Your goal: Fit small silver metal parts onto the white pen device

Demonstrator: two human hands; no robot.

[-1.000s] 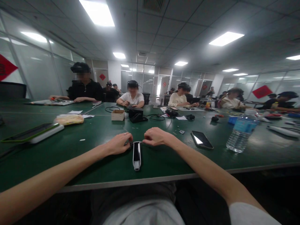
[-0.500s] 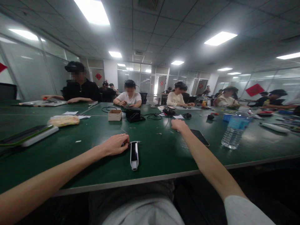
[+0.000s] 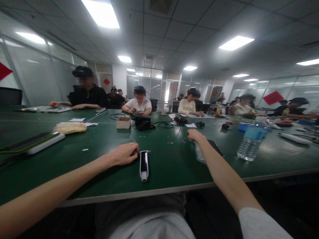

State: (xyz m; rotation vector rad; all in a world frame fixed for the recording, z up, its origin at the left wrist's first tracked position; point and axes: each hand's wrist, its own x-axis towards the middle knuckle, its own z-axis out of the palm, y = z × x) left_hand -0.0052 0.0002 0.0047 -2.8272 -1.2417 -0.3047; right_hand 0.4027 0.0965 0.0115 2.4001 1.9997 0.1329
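My left hand (image 3: 127, 153) rests on the green table with its fingers curled in, touching or close beside the top end of a narrow white device with a dark screen (image 3: 144, 166). A small metal-looking tip (image 3: 149, 151) sticks out at that device's upper right. Whatever the left fingers hold is hidden. Farther off to the right, my right hand (image 3: 195, 135) is closed low over the tabletop, its fingertips turned away from view. Small bits (image 3: 170, 143) lie to its left. A dark phone-like slab (image 3: 215, 148) shows partly behind the right forearm.
A water bottle (image 3: 253, 139) stands at the right. Ahead are a small cardboard box (image 3: 123, 122), a black stand-like object (image 3: 143, 122) and tangled cables (image 3: 164, 124). At left lie a wrapped yellowish packet (image 3: 71, 127) and a long green-edged device (image 3: 27, 143). Several people sit across the table.
My right hand has shifted slightly right and a little nearer. My left hand stays by the white device. The whole view has moved slightly.
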